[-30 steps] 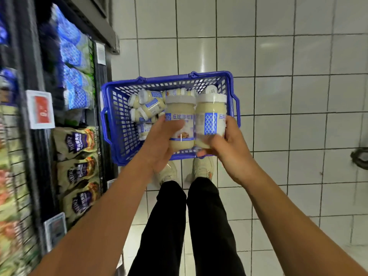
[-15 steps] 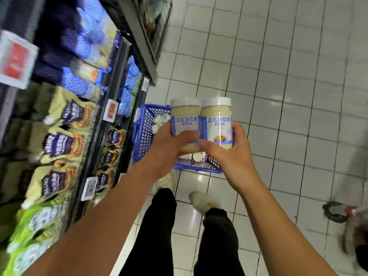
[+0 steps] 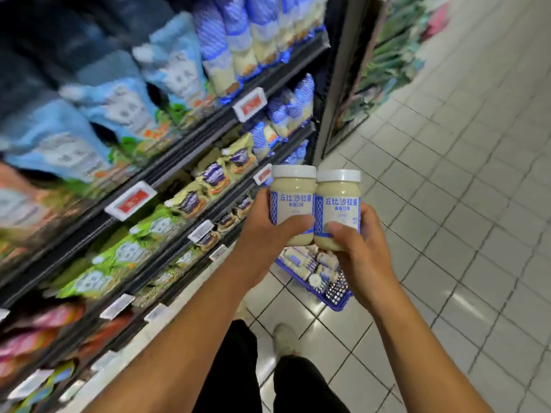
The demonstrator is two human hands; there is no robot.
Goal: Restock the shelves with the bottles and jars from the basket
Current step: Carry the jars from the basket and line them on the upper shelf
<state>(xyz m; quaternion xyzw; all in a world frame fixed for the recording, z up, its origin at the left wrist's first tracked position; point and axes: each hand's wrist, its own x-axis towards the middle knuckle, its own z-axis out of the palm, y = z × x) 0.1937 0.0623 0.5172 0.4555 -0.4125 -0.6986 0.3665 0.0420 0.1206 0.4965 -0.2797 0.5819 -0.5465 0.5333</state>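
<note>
Two jars of pale dressing, white-capped and blue-labelled, stand upright and touching in mid-air in a supermarket aisle. The left jar (image 3: 292, 204) is gripped by the left hand (image 3: 265, 234) and the right jar (image 3: 338, 207) by the right hand (image 3: 360, 251), each with a thumb across the label and the fingers wrapped round the lower body. Below them the blue basket (image 3: 334, 296) sits on the tiled floor (image 3: 447, 204) near the bottom front edge of the shelves (image 3: 179, 162), with small bottles (image 3: 301, 257) lying inside it. Pouches (image 3: 214, 177) crowd the shelves, and blur hides any free slot.

The jars look full, rigid and smooth-walled, so probably weighty and apt to slip or knock together. A hold round the body, as here, seems safer than one by the cap.

A second ago both jars hung directly over the basket. Since then they have risen clear of it, the grips are unchanged, and the view has swung left so that the shelves fill most of it.
</note>
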